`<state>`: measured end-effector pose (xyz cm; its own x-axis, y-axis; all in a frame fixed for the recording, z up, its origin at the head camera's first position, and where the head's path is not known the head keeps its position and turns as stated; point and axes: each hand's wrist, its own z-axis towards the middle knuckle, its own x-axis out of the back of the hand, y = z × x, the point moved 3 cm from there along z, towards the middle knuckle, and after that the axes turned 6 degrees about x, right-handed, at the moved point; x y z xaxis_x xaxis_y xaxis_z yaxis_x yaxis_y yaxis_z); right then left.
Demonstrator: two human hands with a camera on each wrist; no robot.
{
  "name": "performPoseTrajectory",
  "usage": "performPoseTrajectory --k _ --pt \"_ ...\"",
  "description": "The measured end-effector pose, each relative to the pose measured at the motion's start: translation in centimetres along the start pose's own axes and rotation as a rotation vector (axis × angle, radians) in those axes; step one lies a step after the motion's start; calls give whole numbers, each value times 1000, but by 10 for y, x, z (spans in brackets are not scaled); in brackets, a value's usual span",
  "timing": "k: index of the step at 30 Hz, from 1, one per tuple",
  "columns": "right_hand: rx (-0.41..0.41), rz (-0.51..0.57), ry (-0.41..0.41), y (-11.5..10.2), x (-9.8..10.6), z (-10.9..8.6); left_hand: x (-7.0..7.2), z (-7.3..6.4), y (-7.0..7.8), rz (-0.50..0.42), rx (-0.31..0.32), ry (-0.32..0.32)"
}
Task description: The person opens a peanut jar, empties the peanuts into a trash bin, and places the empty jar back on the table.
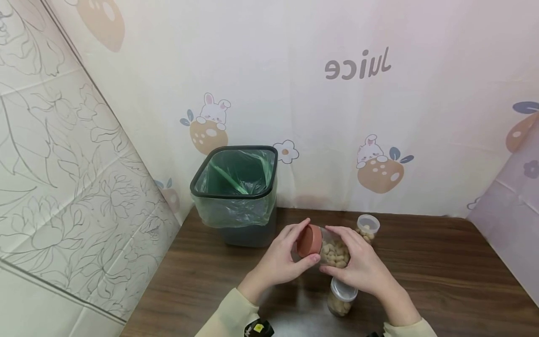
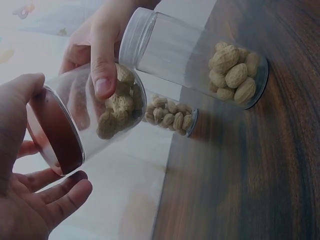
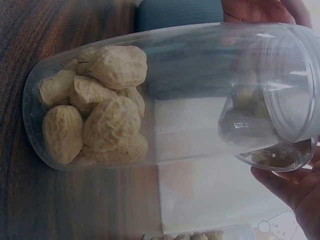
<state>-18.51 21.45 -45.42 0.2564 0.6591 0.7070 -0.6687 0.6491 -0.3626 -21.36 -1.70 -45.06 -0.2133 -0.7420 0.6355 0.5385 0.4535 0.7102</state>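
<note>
Left hand point(image 1: 283, 258) holds red-brown lid point(image 1: 309, 242); right hand point(image 1: 363, 263) grips clear jar point(image 1: 331, 248) of peanuts point(image 1: 338, 258), tipped sideways above bench point(image 1: 442, 267). Bench dark brown, streaky wood. Second jar point(image 1: 340, 302) nearer person, third jar point(image 1: 367, 227) farther back. Bin point(image 1: 250, 236) on left, green bag point(image 1: 236, 213) inside. Bunny cloth point(image 1: 294, 79) behind; flower drawings point(image 1: 109, 201) far left.

A near jar point(image 1: 340, 300) and far jar point(image 1: 368, 226) flank the held jar point(image 1: 335, 255); the bin point(image 1: 227, 196) blocks far left; rightward, the bench point(image 1: 446, 262) gives passage.

Bright, even head view; dimmer, hazier wrist views.
We see sheen on the counter point(image 1: 294, 323) nearer than the held jar point(image 1: 329, 249); the left wrist view glows pale behind it.
</note>
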Motion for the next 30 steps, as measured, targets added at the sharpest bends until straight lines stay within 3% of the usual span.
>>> performPoseTrajectory --k 12,30 --pt "-5 -4 -1 0 2 -1 10 -2 -2 -11 -52 -63" --pt "-37 -9 -40 0 3 -3 18 -5 -1 70 -178 -65"
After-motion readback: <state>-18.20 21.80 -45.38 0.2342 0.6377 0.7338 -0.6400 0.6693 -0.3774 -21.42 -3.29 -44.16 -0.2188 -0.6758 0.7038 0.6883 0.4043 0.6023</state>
